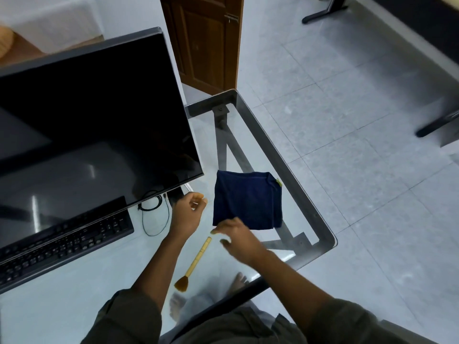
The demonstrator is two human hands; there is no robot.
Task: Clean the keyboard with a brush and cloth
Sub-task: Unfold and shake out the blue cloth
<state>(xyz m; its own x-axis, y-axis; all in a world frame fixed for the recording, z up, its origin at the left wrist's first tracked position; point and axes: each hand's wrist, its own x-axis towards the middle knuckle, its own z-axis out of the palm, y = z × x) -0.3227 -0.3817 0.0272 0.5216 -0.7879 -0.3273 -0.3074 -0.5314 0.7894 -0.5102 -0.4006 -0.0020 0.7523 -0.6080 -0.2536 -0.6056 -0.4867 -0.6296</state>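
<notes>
A black keyboard (62, 244) lies at the left of the glass desk, partly under the monitor's lower edge. A bamboo-handled brush (196, 261) with brown bristles lies flat on the glass between my forearms. A folded dark blue cloth (246, 197) sits near the desk's right edge. My left hand (187, 212) hovers just left of the cloth with fingers loosely curled, holding nothing. My right hand (238, 238) is blurred, fingers spread and empty, above the brush handle's far end and the cloth's near corner.
A large black monitor (94, 120) fills the left side. A thin black cable (154, 214) loops on the glass beside the keyboard. The desk's metal frame (285, 170) shows through the glass. A wooden door (203, 40) and tiled floor lie beyond.
</notes>
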